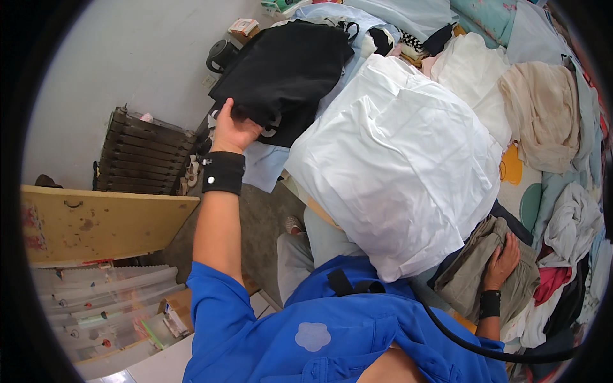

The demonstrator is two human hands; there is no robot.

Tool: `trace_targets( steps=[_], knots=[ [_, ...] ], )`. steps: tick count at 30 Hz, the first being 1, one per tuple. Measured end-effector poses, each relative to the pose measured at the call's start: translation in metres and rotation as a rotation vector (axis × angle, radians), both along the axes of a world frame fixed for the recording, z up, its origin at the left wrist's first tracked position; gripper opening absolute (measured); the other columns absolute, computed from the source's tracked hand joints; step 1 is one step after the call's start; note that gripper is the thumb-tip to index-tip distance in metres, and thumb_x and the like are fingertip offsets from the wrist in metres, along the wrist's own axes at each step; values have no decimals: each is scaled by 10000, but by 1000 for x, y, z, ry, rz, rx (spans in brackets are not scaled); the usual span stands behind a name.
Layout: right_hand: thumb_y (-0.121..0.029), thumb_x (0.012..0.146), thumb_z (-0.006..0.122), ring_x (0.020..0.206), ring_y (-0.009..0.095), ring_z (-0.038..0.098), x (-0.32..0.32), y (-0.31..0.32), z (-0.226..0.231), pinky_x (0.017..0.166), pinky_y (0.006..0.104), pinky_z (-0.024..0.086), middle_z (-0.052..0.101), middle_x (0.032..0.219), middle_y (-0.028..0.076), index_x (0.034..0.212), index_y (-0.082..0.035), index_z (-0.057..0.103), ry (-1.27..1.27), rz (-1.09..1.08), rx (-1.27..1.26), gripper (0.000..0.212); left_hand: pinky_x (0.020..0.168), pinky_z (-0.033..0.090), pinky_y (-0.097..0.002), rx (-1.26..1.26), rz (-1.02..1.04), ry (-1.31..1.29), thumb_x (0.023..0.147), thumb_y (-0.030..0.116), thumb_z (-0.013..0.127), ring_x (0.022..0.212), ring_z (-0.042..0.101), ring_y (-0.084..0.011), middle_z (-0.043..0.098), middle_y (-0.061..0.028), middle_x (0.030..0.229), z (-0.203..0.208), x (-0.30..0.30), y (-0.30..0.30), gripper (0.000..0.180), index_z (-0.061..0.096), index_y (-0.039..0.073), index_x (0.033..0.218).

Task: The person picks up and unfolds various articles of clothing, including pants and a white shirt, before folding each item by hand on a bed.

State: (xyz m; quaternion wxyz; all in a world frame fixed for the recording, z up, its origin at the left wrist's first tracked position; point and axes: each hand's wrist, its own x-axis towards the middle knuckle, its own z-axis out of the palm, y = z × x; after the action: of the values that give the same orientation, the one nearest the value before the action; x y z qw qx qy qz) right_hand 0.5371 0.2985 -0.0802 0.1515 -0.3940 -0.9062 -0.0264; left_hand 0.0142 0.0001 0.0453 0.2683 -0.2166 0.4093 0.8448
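Observation:
My left hand [235,129] is at the near left edge of a black garment [287,70] spread at the upper left of the clothes pile. Its thumb stands up along the cloth, and the curled fingers hold the edge, partly hidden by it. Far to the right, my right hand [502,263] lies flat, fingers stretched out, on a pair of olive-grey trousers [469,268]. Between the hands a large white crumpled cloth [396,153] covers the middle and reaches down to my lap.
Beige cloth [543,108], a pale grey garment [575,214] and a red piece [550,284] are heaped on the right. At left stand a yellowish board [108,220], a dark slatted rack [143,153] and a clear plastic-covered shelf [108,306]. A black cable [485,350] crosses the lower right.

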Motion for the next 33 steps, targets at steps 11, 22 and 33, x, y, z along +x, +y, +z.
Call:
trace_targets(
  steps=[11,22,33],
  knots=[
    [-167,834,392,1164,247,343,0,-1,2,989,390,190,401,1234,113,1189,-55,406,9,4,-7,372,659,531,-307,53,-75,6,735,62,569,843,564,-252,580,-124,896,-27,-9,8,132,548,-15,840],
    [-161,825,411,1162,248,347,-1,0,1,984,383,198,404,1232,116,1190,-59,406,13,-2,-13,379,664,552,-332,469,12,-124,784,5,445,941,529,-356,544,-196,988,29,-50,3,225,519,-60,987],
    [-173,826,408,1156,256,357,0,0,0,983,384,199,417,1219,122,1181,-57,415,37,3,1,374,651,553,-351,572,35,-188,834,69,367,921,538,-369,543,-222,971,45,-51,5,257,513,-69,994]
  ],
)
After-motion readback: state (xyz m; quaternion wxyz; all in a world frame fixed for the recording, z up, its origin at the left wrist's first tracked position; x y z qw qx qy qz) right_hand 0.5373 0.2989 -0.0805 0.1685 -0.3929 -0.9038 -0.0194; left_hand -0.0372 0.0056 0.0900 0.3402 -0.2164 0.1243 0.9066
